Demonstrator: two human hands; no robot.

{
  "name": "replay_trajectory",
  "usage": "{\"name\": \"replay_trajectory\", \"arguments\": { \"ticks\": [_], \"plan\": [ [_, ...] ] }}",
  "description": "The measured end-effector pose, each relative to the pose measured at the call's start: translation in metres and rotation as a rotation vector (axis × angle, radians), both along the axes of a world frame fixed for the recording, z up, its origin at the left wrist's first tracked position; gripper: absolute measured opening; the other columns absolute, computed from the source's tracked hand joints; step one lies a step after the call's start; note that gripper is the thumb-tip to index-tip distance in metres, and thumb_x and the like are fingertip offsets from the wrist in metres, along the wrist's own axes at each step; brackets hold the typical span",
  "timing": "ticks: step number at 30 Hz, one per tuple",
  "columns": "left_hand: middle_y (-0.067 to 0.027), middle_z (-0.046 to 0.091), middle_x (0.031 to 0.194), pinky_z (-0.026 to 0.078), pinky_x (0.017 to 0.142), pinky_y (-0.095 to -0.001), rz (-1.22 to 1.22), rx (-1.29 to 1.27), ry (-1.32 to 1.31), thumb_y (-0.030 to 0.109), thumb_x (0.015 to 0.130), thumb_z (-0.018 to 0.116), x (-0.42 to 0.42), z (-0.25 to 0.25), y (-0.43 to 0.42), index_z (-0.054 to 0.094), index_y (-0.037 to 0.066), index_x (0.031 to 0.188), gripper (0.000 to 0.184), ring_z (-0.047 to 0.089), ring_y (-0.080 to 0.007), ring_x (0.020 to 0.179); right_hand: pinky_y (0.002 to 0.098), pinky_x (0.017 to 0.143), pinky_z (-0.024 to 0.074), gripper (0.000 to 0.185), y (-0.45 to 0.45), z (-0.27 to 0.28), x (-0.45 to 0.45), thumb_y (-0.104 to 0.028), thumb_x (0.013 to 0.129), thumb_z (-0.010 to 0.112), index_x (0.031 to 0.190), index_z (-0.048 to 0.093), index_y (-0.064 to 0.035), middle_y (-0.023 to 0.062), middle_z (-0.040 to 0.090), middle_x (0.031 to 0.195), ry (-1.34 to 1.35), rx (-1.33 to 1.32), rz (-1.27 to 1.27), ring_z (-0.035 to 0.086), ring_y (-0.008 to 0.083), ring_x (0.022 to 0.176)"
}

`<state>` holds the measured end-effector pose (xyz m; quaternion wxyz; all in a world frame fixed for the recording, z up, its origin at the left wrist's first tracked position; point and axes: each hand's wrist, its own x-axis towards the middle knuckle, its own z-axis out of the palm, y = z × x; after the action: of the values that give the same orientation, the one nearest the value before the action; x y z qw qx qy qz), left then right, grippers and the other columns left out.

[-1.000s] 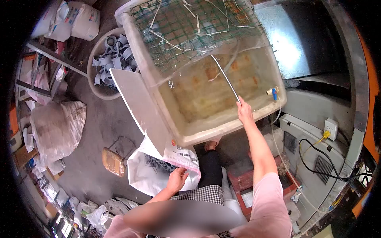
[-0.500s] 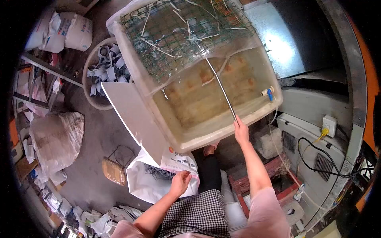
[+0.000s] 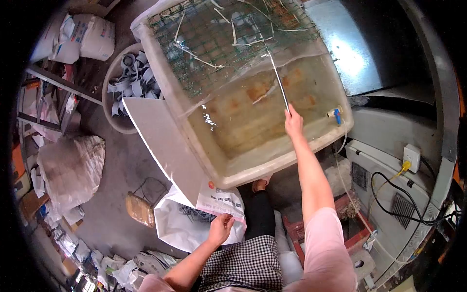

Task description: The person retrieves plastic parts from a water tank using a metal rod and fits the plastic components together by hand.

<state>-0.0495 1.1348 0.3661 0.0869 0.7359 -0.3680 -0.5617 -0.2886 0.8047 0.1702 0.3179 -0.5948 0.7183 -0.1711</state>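
My right hand [image 3: 294,122] is closed round the near end of a thin metal rod [image 3: 279,82]. The rod slants over a large pale plastic tub [image 3: 272,169] of murky water, its far end reaching among the green mesh [image 3: 204,53] and white strips in the back half. My left hand [image 3: 220,228] is curled at the rim of a white woven sack [image 3: 170,226] with dark grey pieces inside. Whether its fingers pinch the rim or something small cannot be made out. A flat grey board [image 3: 160,141] leans between the tub and the sack.
A round bin [image 3: 113,117] of grey curled pieces stands left of the tub. A blue-handled tap [image 3: 337,116] sits on the tub's right wall. Cables [image 3: 389,209] and a reddish frame [image 3: 362,238] are at right. Full sacks [image 3: 96,39] stand at the far left.
My right hand has moved forward over the tub, pushing the rod farther over the mesh. My left hand has stayed by the sack. The view has shifted slightly.
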Motion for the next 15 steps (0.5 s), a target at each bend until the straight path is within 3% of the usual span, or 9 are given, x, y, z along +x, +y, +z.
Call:
{"name": "replay_trajectory", "arguments": {
  "ticks": [5, 7, 10, 15],
  "plan": [
    [-0.0197, 0.063, 0.084, 0.051, 0.067, -0.0360, -0.058, -0.032, -0.025, 0.013, 0.081, 0.063, 0.002, -0.004, 0.010, 0.061, -0.003, 0.091, 0.019, 0.064, -0.0302, 0.075, 0.0458, 0.071, 0.0455, 0.032, -0.026, 0.008, 0.011, -0.025, 0.089, 0.051, 0.117, 0.056, -0.0094, 0.0247, 0.060, 0.089, -0.142, -0.036, 0.052, 0.056, 0.0428, 0.085],
    [-0.0194, 0.062, 0.083, 0.051, 0.065, -0.0360, 0.017, -0.058, 0.001, 0.012, 0.081, 0.062, 0.000, -0.002, 0.012, 0.061, -0.003, 0.090, 0.018, 0.063, -0.0296, 0.073, 0.0449, 0.075, 0.0452, 0.035, 0.011, 0.004, -0.015, -0.025, 0.090, 0.049, 0.122, 0.052, -0.0118, 0.0244, 0.061, 0.093, -0.100, -0.023, 0.051, 0.057, 0.0420, 0.088],
    [-0.0189, 0.062, 0.082, 0.051, 0.064, -0.0363, 0.004, -0.062, 0.017, 0.012, 0.081, 0.062, 0.002, 0.010, 0.008, 0.061, -0.003, 0.089, 0.017, 0.062, -0.0299, 0.071, 0.0444, 0.082, 0.0435, 0.039, 0.093, 0.054, -0.054, -0.025, 0.093, 0.043, 0.130, 0.045, -0.0122, 0.0237, 0.058, 0.107, 0.067, 0.239, 0.038, 0.055, 0.0413, 0.097],
    [-0.0182, 0.062, 0.084, 0.051, 0.065, -0.0348, -0.070, -0.068, 0.012, 0.011, 0.081, 0.063, 0.007, 0.010, 0.015, 0.061, -0.003, 0.091, 0.018, 0.063, -0.0285, 0.073, 0.0447, 0.081, 0.0444, 0.039, 0.170, 0.091, -0.088, -0.025, 0.094, 0.043, 0.129, 0.045, -0.0093, 0.0229, 0.058, 0.105, 0.084, 0.161, 0.107, 0.055, 0.0408, 0.097]
  ]
}}
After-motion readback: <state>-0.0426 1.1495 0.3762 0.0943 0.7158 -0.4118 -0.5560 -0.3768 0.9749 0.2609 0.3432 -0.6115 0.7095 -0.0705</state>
